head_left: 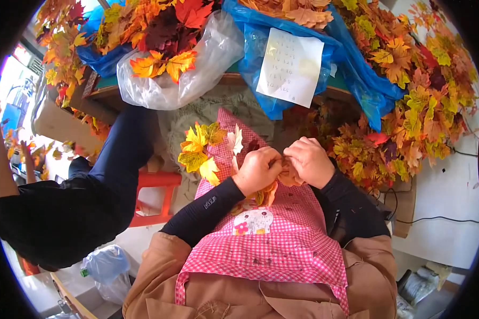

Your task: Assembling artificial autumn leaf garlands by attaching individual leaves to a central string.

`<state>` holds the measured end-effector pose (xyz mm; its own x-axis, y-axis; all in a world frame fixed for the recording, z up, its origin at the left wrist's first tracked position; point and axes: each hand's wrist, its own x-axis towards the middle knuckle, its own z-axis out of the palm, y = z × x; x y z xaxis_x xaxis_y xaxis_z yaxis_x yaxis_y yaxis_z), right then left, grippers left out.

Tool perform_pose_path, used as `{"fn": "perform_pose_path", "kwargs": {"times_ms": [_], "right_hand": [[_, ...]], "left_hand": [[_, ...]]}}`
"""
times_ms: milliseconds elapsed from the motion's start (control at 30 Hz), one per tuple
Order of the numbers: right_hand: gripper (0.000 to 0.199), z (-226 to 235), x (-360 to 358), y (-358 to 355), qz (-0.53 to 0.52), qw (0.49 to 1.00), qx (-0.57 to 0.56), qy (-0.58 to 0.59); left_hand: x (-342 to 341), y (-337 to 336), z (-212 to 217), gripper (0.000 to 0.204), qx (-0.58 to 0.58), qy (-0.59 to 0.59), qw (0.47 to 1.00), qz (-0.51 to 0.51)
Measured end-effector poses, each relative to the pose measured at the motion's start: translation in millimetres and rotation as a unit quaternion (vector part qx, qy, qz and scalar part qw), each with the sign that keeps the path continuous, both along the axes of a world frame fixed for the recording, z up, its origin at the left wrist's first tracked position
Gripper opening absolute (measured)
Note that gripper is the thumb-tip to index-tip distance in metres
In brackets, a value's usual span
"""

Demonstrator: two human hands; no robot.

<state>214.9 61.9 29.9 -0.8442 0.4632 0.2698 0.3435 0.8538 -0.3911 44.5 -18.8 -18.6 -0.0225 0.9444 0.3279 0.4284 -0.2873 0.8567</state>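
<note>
My left hand (257, 171) and my right hand (310, 162) meet over my lap, fingers closed in pinches almost touching. From the left hand's side spreads a spray of yellow artificial maple leaves (201, 143), with a pale cream leaf (234, 140) close to the fingers. Below both hands, orange artificial maple leaves (288, 174) hang over my pink checked apron (282, 234). The stem between my fingertips is too small to make out. Black sleeves cover both forearms.
Ahead, a table carries artificial leaves in a clear plastic bag (218, 58) and blue bags (250, 48), with a handwritten paper (291, 66) hanging in front. Leaf garlands (426, 117) pile up at the right. Left of me a person in dark clothes (69, 212) sits beside a red stool (162, 199).
</note>
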Motion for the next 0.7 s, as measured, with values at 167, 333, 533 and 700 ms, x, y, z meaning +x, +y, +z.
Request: {"fn": "perform_pose_path", "kwargs": {"times_ms": [167,333,533,700], "right_hand": [[0.017,-2.6,-1.9,0.2,-0.001,1.000,0.017,0.007],[0.017,-9.7,-4.3,0.0,0.001,1.000,-0.004,0.018],[0.016,-7.2,-2.4,0.5,0.008,1.000,-0.003,-0.007],[0.013,-19.7,-7.4,-3.2,-0.021,0.994,-0.088,0.055]], "left_hand": [[-0.4,0.1,3.5,0.009,0.006,0.012,1.000,0.010],[-1.4,-0.5,-1.7,0.009,0.011,0.023,1.000,0.012],[-1.5,-1.9,3.2,0.008,0.009,0.035,0.999,0.011],[-0.7,-3.1,-0.9,0.008,0.018,0.049,0.998,0.019]]}}
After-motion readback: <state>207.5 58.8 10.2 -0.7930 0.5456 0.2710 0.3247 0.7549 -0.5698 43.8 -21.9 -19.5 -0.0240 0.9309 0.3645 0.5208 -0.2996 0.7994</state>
